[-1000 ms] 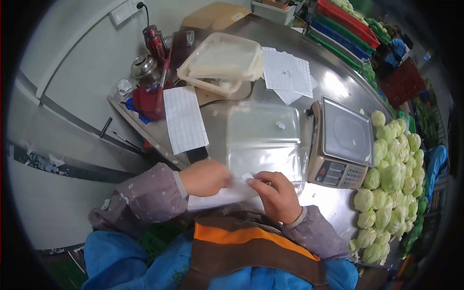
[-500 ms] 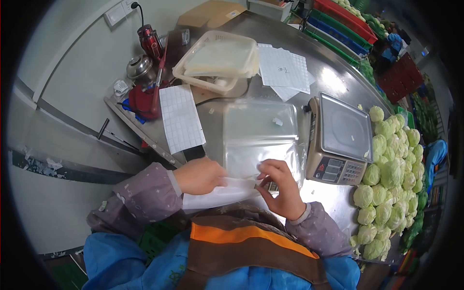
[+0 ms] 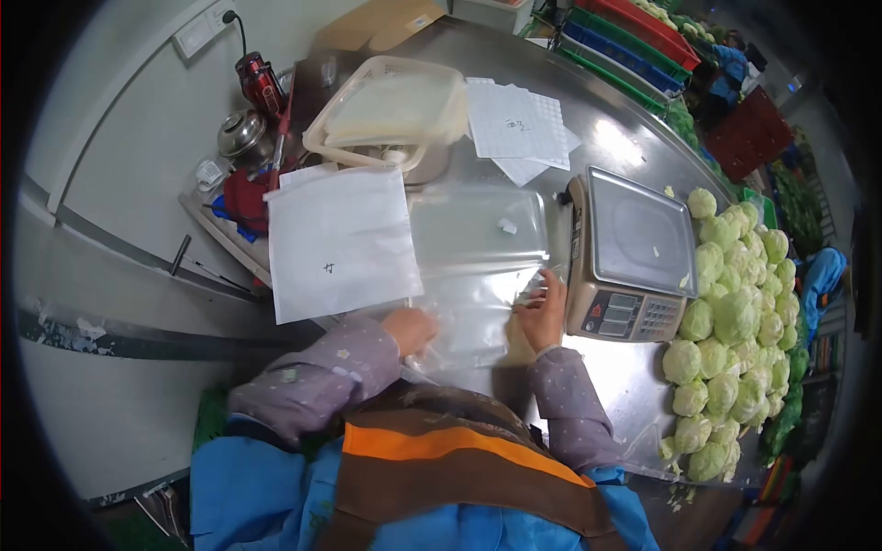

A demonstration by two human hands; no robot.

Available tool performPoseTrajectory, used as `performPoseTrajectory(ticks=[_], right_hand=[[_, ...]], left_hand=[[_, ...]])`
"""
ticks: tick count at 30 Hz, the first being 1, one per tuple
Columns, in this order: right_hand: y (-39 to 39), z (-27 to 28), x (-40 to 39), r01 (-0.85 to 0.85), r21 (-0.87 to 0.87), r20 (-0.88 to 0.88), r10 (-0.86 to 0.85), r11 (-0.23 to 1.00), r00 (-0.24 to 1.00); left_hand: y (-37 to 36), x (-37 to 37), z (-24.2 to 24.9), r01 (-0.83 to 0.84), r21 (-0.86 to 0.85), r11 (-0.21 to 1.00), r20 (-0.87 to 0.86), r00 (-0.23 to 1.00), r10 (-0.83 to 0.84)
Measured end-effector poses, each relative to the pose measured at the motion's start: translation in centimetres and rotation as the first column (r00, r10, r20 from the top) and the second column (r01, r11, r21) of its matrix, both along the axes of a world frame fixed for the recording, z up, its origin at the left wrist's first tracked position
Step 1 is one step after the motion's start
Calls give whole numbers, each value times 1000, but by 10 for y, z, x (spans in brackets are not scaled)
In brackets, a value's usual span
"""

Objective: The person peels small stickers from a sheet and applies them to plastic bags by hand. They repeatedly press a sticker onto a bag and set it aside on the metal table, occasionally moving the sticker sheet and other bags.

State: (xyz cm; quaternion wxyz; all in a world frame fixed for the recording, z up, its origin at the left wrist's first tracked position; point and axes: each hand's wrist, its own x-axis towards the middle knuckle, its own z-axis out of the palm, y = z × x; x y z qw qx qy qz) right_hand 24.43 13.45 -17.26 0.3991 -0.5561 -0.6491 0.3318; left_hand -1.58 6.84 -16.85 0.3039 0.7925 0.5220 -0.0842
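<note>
A stack of clear plastic bags [image 3: 478, 234] lies flat on the steel table in front of me. At its right edge my right hand [image 3: 544, 312] is closed, thumb and fingers pinching the plastic. My left hand [image 3: 411, 332] rests at the lower left of the bags, knuckles up; motion blurs it and its fingers are mostly hidden. Left of the bags lies a white sheet [image 3: 340, 262] with a handwritten mark, overlapping their left edge and apart from both hands.
A digital scale [image 3: 634, 248] stands right of the bags, with a pile of cabbages [image 3: 730, 340] beyond it. Behind are a plastic basket [image 3: 317, 138] and several gridded sheets [image 3: 519, 124]. A red thermos [image 3: 260, 83] and metal pot [image 3: 243, 136] stand at far left.
The white sheet has left my hands and now lies to the left, over the gridded sheet. My right hand has moved up to the bags' edge; my left hand has shifted slightly right.
</note>
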Motion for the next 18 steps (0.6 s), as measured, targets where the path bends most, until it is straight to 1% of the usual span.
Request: performPoseTrajectory(ticks=[1, 2, 3, 5, 6, 7, 8, 9, 10, 11, 12, 13, 14, 15, 16, 17, 18], right_hand=[[6, -10, 6, 67, 66, 161, -77, 996, 984], [12, -20, 20, 132, 154, 193, -161, 979, 968], [10, -14, 29, 131, 148, 199, -159, 980, 967], [7, 13, 38, 190, 181, -91, -176, 965, 980], [5, 15, 42, 171, 114, -223, -143, 979, 964], [0, 16, 40, 174, 108, -222, -147, 979, 964], [-7, 16, 34, 122, 50, -271, -104, 991, 957], [-14, 18, 27, 64, -2, -322, -61, 998, 945], [-20, 24, 18, 60, -32, -284, -66, 998, 957], [-19, 26, 19, 56, -31, -283, -63, 998, 957], [-19, 26, 22, 120, -1, -321, -114, 993, 940], [-20, 25, 26, 188, 23, -359, -168, 982, 918], [-18, 25, 38, 193, 35, -400, -163, 981, 902], [-21, 34, 45, 235, 23, -399, -207, 972, 893], [-23, 36, 57, 252, 18, -332, -232, 967, 914], [-26, 37, 67, 267, 15, -264, -254, 964, 931], [-29, 35, 72, 268, 16, -263, -255, 963, 931]], left_hand=[[6, -3, -8, 3, 1, 1000, 2, 1000, -3], [10, -12, -15, -72, -3, 997, 190, 979, 71], [12, -19, -18, -149, -26, 988, 372, 916, 148], [25, -30, 1, -382, -194, 904, 502, 752, 426], [33, -39, 7, -569, -281, 773, 631, 497, 596], [38, -43, 23, -691, -402, 601, 701, 190, 687], [35, -49, 40, -755, -251, 605, 705, 286, 649], [29, -44, 47, -754, -255, 605, 702, 286, 652], [22, -35, 52, -549, -194, 813, 655, 544, 524], [16, -25, 53, -285, -157, 945, 586, 743, 322], [11, -16, 48, -201, -121, 972, 481, 845, 235], [9, -12, 42, -199, -126, 972, 479, 845, 235], [9, -9, 35, -184, -96, 978, 386, 899, 207], [8, -6, 31, -164, -64, 984, 289, 941, 176], [6, -2, 33, -157, -67, 985, 290, 942, 170], [3, 3, 38, -170, 141, 975, 353, 929, 111], [-1, 5, 40, -192, 343, 919, 401, 915, 41]])
